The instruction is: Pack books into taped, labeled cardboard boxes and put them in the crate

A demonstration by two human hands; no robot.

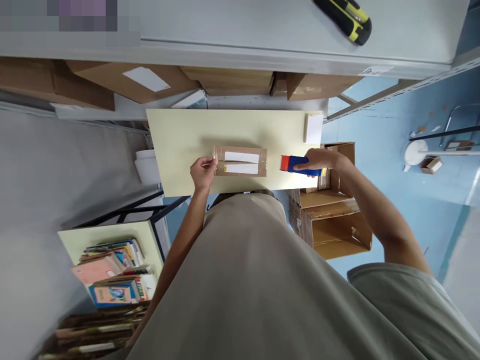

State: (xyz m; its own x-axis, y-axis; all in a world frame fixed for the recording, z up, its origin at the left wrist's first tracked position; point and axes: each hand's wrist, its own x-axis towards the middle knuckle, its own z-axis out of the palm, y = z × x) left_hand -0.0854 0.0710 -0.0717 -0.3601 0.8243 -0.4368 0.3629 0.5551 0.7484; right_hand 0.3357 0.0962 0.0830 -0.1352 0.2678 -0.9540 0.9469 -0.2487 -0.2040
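Note:
On the pale yellow tabletop [180, 130] lies a flat brown cardboard package [243, 149] with two white label strips and shiny clear tape at its ends. My left hand [203, 172] pinches the package's left end, thumb and fingers closed at its edge. To the right of the package, apart from it, my right hand [318, 160] is wrapped round a blue block-shaped thing with an orange-red end [296, 163]. That end points left toward the package. What exactly this thing is, I cannot make out.
A stack of white labels [314, 128] sits at the table's back right corner. Above is a grey shelf [225, 30] bearing a black-and-yellow handled tool [352, 22]. Cardboard boxes [232, 80] stand behind; open cartons [341, 230] are at right. Books [108, 270] lie on a side table.

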